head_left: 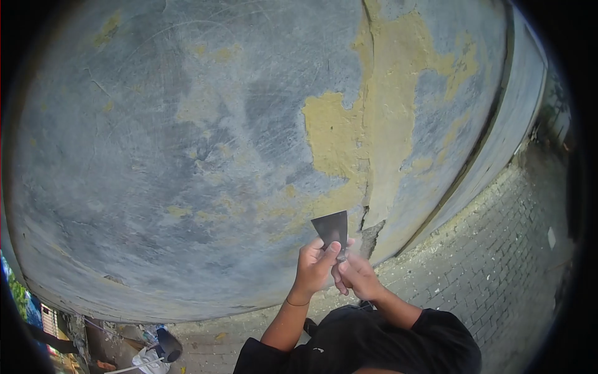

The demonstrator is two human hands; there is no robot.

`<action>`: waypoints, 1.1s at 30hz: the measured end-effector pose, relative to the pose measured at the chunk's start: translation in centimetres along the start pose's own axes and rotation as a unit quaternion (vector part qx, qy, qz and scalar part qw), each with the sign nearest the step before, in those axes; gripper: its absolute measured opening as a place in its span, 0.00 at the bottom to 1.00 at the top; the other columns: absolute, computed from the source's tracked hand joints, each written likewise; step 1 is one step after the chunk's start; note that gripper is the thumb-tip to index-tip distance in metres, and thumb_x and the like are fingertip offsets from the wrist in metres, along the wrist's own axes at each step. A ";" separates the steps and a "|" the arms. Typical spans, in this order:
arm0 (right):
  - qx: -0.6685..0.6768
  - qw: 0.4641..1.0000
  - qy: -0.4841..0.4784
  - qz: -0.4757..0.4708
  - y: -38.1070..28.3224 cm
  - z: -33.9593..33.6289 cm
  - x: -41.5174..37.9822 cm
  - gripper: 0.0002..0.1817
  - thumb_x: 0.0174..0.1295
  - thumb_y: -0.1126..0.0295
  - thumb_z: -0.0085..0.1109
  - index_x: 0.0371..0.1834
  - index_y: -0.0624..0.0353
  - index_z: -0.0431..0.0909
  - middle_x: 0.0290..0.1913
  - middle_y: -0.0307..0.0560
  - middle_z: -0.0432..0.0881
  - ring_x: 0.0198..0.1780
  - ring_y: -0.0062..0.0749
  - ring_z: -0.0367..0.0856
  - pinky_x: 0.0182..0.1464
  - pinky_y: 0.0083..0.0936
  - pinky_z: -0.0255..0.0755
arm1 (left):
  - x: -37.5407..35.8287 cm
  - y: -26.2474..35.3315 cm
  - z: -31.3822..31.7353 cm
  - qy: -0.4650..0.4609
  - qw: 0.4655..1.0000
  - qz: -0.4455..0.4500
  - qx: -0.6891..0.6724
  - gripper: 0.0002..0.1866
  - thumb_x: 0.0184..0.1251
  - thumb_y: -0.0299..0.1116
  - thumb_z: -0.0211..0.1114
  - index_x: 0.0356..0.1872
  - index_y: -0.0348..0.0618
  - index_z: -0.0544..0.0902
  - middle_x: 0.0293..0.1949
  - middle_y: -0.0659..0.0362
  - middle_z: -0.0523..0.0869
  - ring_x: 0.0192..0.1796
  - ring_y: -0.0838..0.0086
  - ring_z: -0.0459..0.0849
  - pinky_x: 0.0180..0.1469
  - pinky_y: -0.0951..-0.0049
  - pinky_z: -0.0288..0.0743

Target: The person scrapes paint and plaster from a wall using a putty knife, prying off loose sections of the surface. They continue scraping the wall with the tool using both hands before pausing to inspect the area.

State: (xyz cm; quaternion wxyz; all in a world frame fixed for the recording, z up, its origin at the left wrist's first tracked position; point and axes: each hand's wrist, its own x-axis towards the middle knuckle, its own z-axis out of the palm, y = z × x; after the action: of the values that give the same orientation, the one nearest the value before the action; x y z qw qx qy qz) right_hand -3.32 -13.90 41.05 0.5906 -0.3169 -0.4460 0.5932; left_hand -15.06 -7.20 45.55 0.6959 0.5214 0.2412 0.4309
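Note:
A scraper with a wide dark blade points up toward the wall, held in front of my body. My left hand is closed on the lower part of the blade, its thumb pressed flat on the face. Close beside it, my right hand has its fingers wrapped round the narrow handle end, which they mostly hide. Behind the blade rises a grey wall with worn, scuffed paint. Yellowish patches show where the grey coat is gone, near a vertical crack just above the scraper.
Brick paving runs along the wall's foot at the right, scattered with pale flakes. A dark seam crosses the wall on the right. At lower left lie a white bag and a dark round-headed object with other clutter.

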 end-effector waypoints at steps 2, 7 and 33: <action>-0.009 1.000 -0.007 -0.006 -0.7 0.6 0.7 0.17 0.75 0.55 0.41 0.47 0.59 0.69 0.23 0.39 0.70 0.18 0.18 0.65 0.20 0.16 0.61 | 0.5 0.6 -0.7 0.006 1.000 0.021 0.017 0.17 0.73 0.39 0.57 0.41 0.31 0.83 0.40 0.52 0.87 0.33 0.82 0.80 0.41 0.81 0.74; 0.134 0.989 -0.061 -0.008 -1.7 1.2 3.1 0.22 0.75 0.50 0.34 0.50 0.58 0.68 0.21 0.38 0.67 0.13 0.17 0.60 0.17 0.16 0.56 | 2.0 2.2 -1.3 0.014 0.997 0.073 0.011 0.19 0.74 0.41 0.57 0.39 0.30 0.83 0.34 0.50 0.87 0.28 0.84 0.75 0.36 0.81 0.71; 0.340 0.923 -0.119 0.133 -3.8 1.4 4.4 0.22 0.74 0.46 0.36 0.36 0.53 0.68 0.19 0.31 0.61 0.12 0.14 0.52 0.15 0.13 0.47 | 2.7 4.0 0.3 0.052 0.992 0.095 0.062 0.23 0.75 0.46 0.54 0.33 0.34 0.84 0.30 0.55 0.88 0.19 0.89 0.73 0.23 0.87 0.66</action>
State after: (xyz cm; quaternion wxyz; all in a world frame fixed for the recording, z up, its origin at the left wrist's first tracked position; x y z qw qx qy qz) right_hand -3.39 -10.18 45.69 0.5210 -0.0808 -0.2383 0.8156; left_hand -14.81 -4.77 49.68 0.6044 0.5610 0.2530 0.5059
